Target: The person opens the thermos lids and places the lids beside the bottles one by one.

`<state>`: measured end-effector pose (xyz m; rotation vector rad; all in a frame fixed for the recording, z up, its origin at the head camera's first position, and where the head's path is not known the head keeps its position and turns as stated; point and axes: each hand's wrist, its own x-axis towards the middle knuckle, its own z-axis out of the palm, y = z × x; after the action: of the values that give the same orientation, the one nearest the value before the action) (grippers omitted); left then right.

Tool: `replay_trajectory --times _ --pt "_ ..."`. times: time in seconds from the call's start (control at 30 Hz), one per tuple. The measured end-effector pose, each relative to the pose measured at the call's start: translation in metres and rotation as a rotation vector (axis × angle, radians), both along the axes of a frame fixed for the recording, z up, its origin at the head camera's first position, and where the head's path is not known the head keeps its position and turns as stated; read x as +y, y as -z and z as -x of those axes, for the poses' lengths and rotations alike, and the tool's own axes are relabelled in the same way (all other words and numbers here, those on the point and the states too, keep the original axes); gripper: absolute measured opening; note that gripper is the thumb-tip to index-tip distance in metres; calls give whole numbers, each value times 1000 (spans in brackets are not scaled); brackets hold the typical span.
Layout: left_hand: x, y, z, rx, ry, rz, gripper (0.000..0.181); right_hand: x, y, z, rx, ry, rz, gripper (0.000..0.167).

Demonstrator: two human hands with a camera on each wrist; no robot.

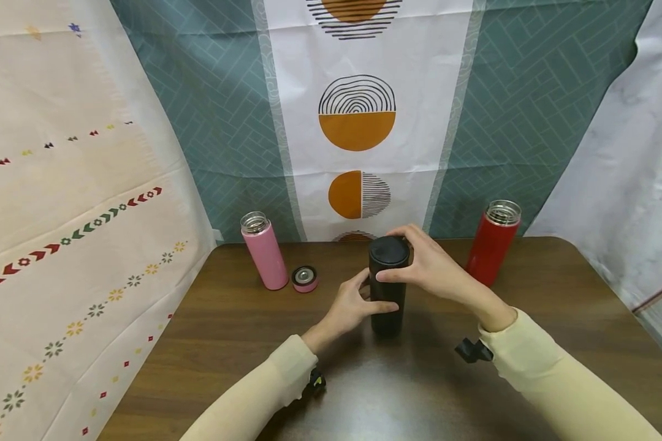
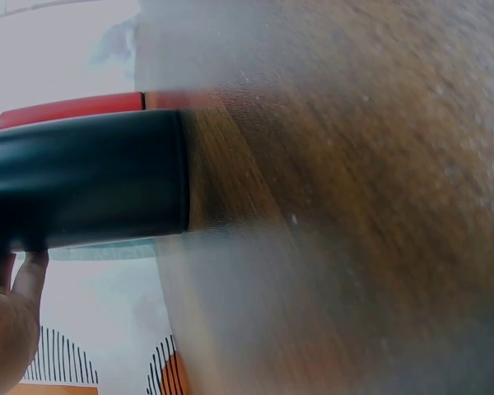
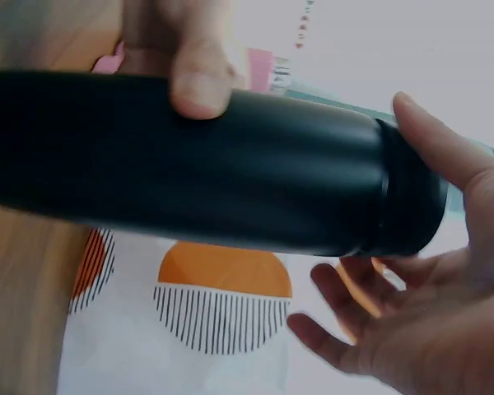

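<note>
A black thermos bottle (image 1: 387, 315) is upright above the middle of the wooden table, its lid on. My left hand (image 1: 353, 304) grips its body from the left, with the thumb laid across the front. Around the black lid (image 1: 389, 250) my right hand (image 1: 433, 263) holds from the right; the far fingers are partly hidden behind it in the head view. In the right wrist view the thumb and fingers lie on opposite sides of the lid (image 3: 416, 193). Whether the bottle's base touches the table is hard to tell.
An uncapped pink bottle (image 1: 267, 257) stands at the back left, with its pink lid (image 1: 304, 278) on the table beside it. At the back right stands an uncapped red bottle (image 1: 492, 245). A patterned cloth (image 1: 358, 61) hangs behind the wooden table (image 1: 226, 343).
</note>
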<state>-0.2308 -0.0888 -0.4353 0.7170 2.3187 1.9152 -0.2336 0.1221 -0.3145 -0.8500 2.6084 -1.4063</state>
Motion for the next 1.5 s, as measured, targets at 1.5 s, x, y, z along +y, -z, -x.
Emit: replay_trajectory --times 1.5 --pt "3 -3 -1 -32 -48 38 71 23 -35 12 99 -260 -48 68"
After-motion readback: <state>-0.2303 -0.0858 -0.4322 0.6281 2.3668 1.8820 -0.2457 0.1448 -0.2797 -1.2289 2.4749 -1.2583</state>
